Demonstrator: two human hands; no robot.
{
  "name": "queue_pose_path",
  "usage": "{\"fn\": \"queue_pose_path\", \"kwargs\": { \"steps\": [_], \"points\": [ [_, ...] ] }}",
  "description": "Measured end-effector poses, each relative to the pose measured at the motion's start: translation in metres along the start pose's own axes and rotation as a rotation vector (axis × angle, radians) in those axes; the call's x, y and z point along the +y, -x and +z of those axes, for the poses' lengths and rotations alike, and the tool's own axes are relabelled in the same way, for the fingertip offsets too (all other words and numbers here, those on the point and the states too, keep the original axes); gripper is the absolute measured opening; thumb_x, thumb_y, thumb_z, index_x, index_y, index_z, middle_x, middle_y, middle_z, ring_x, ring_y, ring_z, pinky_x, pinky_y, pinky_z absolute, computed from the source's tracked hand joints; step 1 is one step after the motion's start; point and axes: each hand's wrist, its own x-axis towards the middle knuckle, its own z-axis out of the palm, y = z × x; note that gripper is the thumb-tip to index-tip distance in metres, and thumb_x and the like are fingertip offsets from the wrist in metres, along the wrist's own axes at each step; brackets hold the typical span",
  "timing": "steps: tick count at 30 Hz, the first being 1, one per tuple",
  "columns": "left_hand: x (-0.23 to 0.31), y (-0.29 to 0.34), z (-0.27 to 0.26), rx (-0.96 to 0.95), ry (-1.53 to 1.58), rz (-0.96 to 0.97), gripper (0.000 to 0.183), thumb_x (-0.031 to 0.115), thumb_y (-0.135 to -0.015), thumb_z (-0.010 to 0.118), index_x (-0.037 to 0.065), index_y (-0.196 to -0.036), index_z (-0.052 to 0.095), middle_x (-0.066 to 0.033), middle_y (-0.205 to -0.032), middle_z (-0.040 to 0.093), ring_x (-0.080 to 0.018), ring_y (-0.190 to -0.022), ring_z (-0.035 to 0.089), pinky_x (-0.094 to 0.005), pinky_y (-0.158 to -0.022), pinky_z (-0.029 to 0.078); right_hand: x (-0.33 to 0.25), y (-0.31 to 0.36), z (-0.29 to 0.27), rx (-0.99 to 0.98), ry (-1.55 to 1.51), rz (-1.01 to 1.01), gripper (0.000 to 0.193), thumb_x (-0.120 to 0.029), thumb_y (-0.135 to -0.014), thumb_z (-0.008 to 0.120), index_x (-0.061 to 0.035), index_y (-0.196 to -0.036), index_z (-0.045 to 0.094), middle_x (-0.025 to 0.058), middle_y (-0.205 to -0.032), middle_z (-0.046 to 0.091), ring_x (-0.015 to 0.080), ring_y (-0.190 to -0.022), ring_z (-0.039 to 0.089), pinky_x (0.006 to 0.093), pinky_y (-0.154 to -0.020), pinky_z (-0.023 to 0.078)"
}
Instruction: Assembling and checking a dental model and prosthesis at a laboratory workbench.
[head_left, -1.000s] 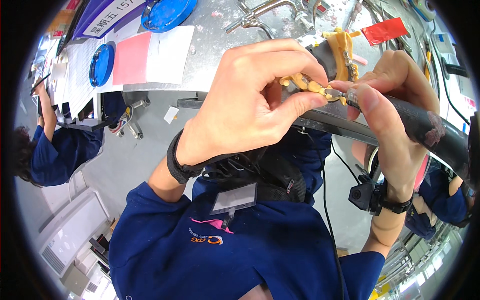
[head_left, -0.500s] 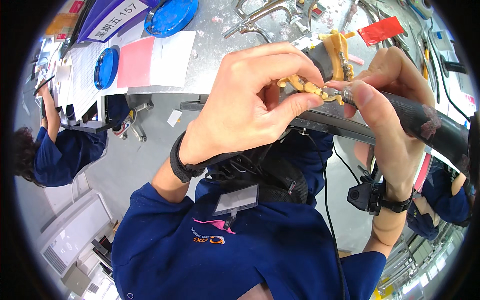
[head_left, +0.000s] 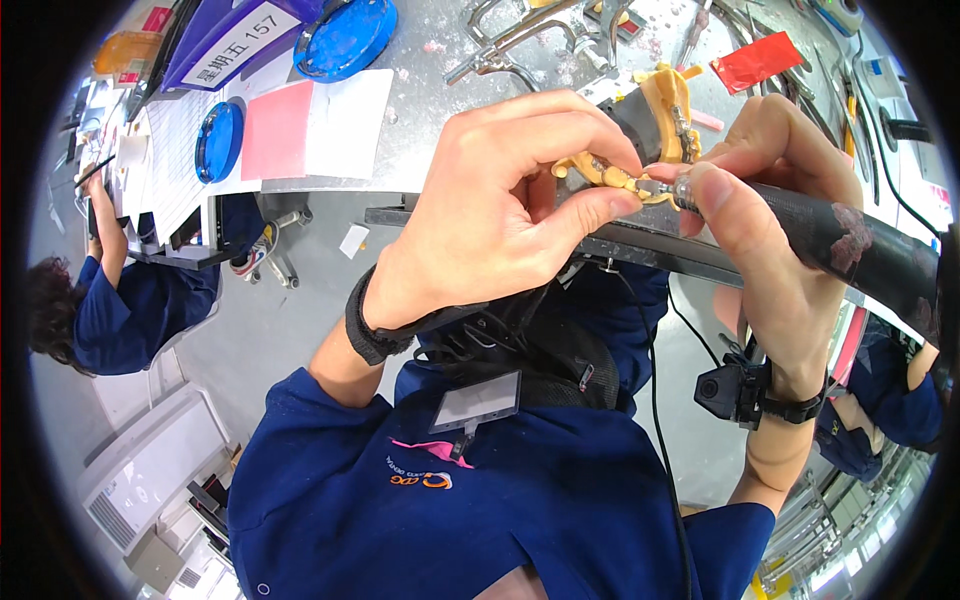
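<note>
My left hand (head_left: 505,200) pinches a small yellowish dental arch piece (head_left: 612,177) with tooth shapes between thumb and fingers. My right hand (head_left: 775,220) grips a dental handpiece (head_left: 684,192) near its silver front end, the tip touching or nearly touching the arch piece. A thick black tube (head_left: 850,235) with worn patches runs beneath my right hand to the right edge; whether it belongs to the handpiece I cannot tell. Just beyond my fingers stands a yellow dental model (head_left: 667,110) with metal along its teeth. My fingers hide part of the arch piece.
Metal articulator frames (head_left: 530,45) and a red packet (head_left: 757,62) lie on the grey bench. At left are blue round dishes (head_left: 345,40), a purple box (head_left: 225,45), and pink and white sheets (head_left: 278,130). A person (head_left: 130,300) sits far left, another person (head_left: 890,400) far right.
Both hands keep their grips. The handpiece tip has shifted slightly left along the arch piece, and my right hand has moved a little with it. The whole view has shifted slightly.
</note>
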Motion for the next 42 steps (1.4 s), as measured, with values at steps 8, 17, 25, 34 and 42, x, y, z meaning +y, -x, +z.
{"fn": "queue_pose_path", "kwargs": {
  "steps": [8, 17, 25, 34, 42],
  "points": [
    [0.000, 0.001, 0.000, -0.001, -0.012, -0.010, 0.018, 0.002, -0.078, 0.077, 0.002, -0.094, 0.070, -0.0037, -0.095, 0.068, 0.0012, -0.055, 0.047, -0.0155, -0.044, 0.031, 0.003, 0.003, -0.014, 0.023, -0.055, -0.056, 0.017, -0.012, -0.091, 0.057, 0.0033, -0.082, 0.057, 0.0034, -0.071, 0.047, 0.0116, -0.065, 0.056, 0.0359, -0.084, 0.055],
    [-0.007, -0.001, -0.014, -0.085, -0.001, 0.081, 0.021, -0.001, -0.076, 0.077, 0.002, -0.096, 0.070, -0.0047, -0.096, 0.067, -0.0040, -0.055, 0.049, -0.0187, -0.049, 0.036, 0.051, 0.082, -0.193, 0.660, 0.303, 0.361, 0.022, -0.023, -0.091, 0.066, -0.0018, -0.095, 0.061, -0.0039, -0.074, 0.041, 0.0067, -0.066, 0.035, 0.0238, -0.059, 0.026],
    [0.037, 0.020, -0.053, -0.017, -0.179, -0.144, 0.037, -0.002, -0.078, 0.072, 0.001, -0.114, 0.067, -0.0092, -0.106, 0.070, -0.0071, -0.061, 0.059, -0.0197, -0.055, 0.045, 0.085, 0.075, -0.203, 0.659, 1.182, 0.413, 0.038, -0.033, -0.089, 0.071, 0.0006, -0.107, 0.067, 0.0019, -0.075, 0.062, 0.0045, -0.063, 0.052, 0.0212, -0.058, 0.039],
    [0.035, -0.013, -0.103, 0.199, 0.453, -0.087, 0.060, 0.017, -0.088, 0.066, -0.003, -0.139, 0.043, -0.0154, -0.132, 0.053, -0.0213, -0.091, 0.063, -0.0298, -0.069, 0.052, 0.023, 0.024, -0.003, 0.254, 0.637, -0.475, 0.088, -0.022, -0.063, 0.089, -0.0056, -0.139, 0.047, 0.0150, -0.122, 0.064, 0.0239, -0.109, 0.062, 0.0320, -0.085, 0.048],
    [0.069, -0.061, -0.048, 0.050, 0.518, -0.085, 0.050, 0.030, -0.105, 0.039, -0.004, -0.142, 0.036, -0.0183, -0.117, 0.061, -0.0267, -0.096, 0.065, -0.0336, -0.080, 0.056, 0.034, 0.010, 0.012, 0.217, 0.368, -0.335, 0.095, -0.023, -0.053, 0.094, -0.0017, -0.131, 0.044, 0.0144, -0.129, 0.057, 0.0283, -0.115, 0.059, 0.0346, -0.088, 0.047]
  ]
}}
